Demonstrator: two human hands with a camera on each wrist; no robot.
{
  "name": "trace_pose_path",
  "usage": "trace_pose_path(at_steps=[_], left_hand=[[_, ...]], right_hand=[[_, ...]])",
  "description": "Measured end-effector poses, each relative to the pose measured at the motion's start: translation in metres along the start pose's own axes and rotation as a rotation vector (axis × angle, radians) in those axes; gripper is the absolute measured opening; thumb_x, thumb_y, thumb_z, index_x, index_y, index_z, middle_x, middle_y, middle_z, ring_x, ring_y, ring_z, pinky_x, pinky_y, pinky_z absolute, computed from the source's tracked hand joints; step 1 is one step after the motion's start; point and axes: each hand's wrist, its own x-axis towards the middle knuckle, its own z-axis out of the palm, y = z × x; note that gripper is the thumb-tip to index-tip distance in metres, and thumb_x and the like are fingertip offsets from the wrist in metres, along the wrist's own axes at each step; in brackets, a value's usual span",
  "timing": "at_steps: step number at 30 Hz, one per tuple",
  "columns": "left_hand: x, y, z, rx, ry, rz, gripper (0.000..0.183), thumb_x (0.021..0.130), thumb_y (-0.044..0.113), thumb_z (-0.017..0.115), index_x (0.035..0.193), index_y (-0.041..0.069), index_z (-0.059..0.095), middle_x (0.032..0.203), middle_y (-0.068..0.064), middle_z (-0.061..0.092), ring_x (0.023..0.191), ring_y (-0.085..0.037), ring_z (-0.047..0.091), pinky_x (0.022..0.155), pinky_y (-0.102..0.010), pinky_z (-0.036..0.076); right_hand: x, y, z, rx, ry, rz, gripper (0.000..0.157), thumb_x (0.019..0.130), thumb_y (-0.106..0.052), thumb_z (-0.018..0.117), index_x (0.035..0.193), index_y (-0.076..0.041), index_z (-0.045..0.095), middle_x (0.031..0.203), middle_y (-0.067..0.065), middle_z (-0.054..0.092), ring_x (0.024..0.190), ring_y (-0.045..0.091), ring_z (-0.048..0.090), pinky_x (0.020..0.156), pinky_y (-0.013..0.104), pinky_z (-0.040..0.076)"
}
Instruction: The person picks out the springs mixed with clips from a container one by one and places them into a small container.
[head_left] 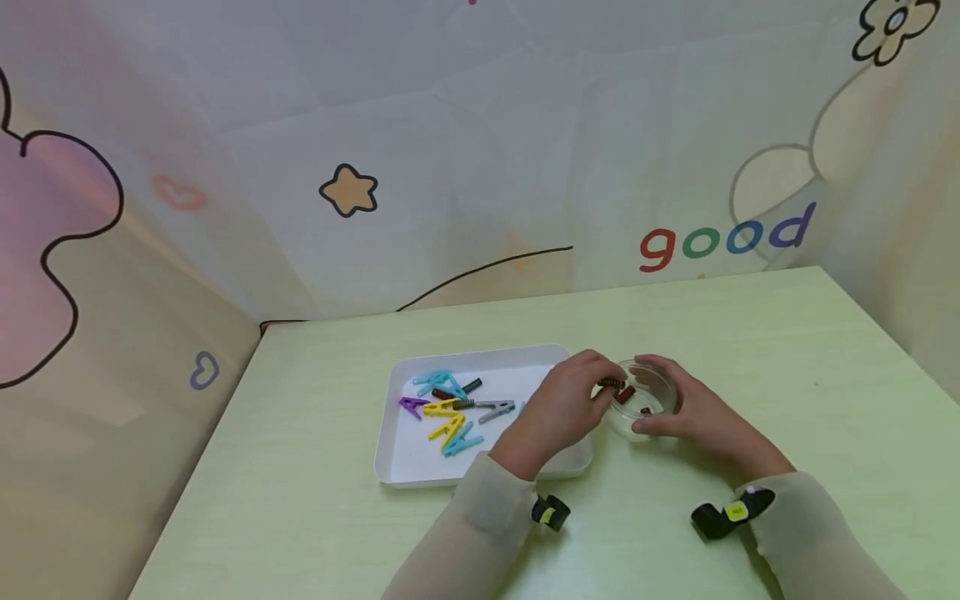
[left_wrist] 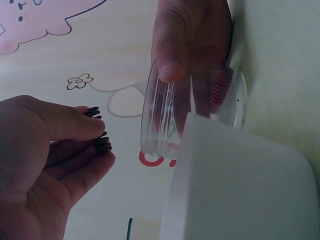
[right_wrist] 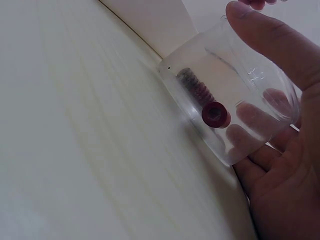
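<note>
My left hand [head_left: 558,408] pinches a dark coil spring [left_wrist: 103,145] between thumb and fingers, just over the rim of a clear round jar [head_left: 664,385]. My right hand [head_left: 701,412] is curled round that jar from the right. Inside the jar lie a few reddish-brown springs [right_wrist: 201,93], one with its round end [right_wrist: 215,114] facing the right wrist camera. In the left wrist view, the held spring is apart from the jar, and another red spring [left_wrist: 221,86] shows through the clear wall.
A white tray [head_left: 386,454] stands left of the jar, partly beneath my left forearm. In it lie yellow clips [head_left: 448,429], blue clips [head_left: 462,440], a purple clip [head_left: 412,405], a grey clip [head_left: 497,410] and several dark springs [head_left: 472,386]. A printed cloth [head_left: 480,167] hangs behind the table.
</note>
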Motion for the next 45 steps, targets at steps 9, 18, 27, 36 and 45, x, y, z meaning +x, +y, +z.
trace_pose_path(at_steps=[9, 18, 27, 36, 45], left_hand=[[0.001, 0.000, 0.005, -0.008, -0.002, 0.005, 0.017, 0.094, 0.016, 0.064, 0.109, 0.017, 0.071, 0.110, 0.006, 0.065, 0.102, -0.008, 0.060, 0.090, -0.016, 0.048], [0.000, 0.000, 0.011, 0.006, 0.003, 0.049, 0.015, 0.095, 0.017, 0.063, 0.107, 0.017, 0.072, 0.109, 0.005, 0.066, 0.101, -0.007, 0.061, 0.089, -0.014, 0.048], [0.001, 0.000, 0.017, 0.006, -0.005, 0.067, 0.015, 0.095, 0.015, 0.061, 0.107, 0.017, 0.071, 0.110, 0.005, 0.065, 0.102, -0.008, 0.061, 0.090, -0.014, 0.047], [0.000, 0.001, 0.018, 0.021, -0.032, 0.082, 0.019, 0.096, 0.012, 0.058, 0.110, 0.015, 0.071, 0.112, 0.004, 0.065, 0.103, -0.008, 0.061, 0.091, -0.012, 0.046], [0.000, 0.002, 0.020, 0.037, -0.064, 0.107, 0.021, 0.096, 0.010, 0.056, 0.111, 0.014, 0.071, 0.110, 0.004, 0.065, 0.102, -0.008, 0.060, 0.091, -0.011, 0.045]], right_hand=[[0.000, -0.001, 0.000, 0.000, 0.003, 0.018, 0.093, 0.077, -0.038, 0.080, 0.150, -0.023, 0.024, 0.153, 0.014, 0.037, 0.139, 0.040, 0.033, 0.107, 0.069, 0.025], [-0.002, -0.002, 0.000, 0.011, 0.004, 0.014, 0.092, 0.077, -0.037, 0.080, 0.150, -0.023, 0.025, 0.153, 0.014, 0.037, 0.139, 0.040, 0.033, 0.108, 0.068, 0.026], [-0.002, -0.002, 0.001, 0.011, 0.007, 0.012, 0.092, 0.077, -0.037, 0.080, 0.149, -0.023, 0.025, 0.152, 0.014, 0.037, 0.139, 0.039, 0.034, 0.108, 0.067, 0.027], [0.000, 0.000, 0.001, 0.022, 0.003, -0.005, 0.092, 0.077, -0.035, 0.080, 0.149, -0.022, 0.025, 0.153, 0.014, 0.037, 0.140, 0.039, 0.033, 0.109, 0.066, 0.028], [-0.001, -0.001, 0.001, 0.044, -0.008, -0.015, 0.092, 0.078, -0.034, 0.080, 0.150, -0.020, 0.024, 0.154, 0.014, 0.036, 0.142, 0.039, 0.031, 0.110, 0.067, 0.025]])
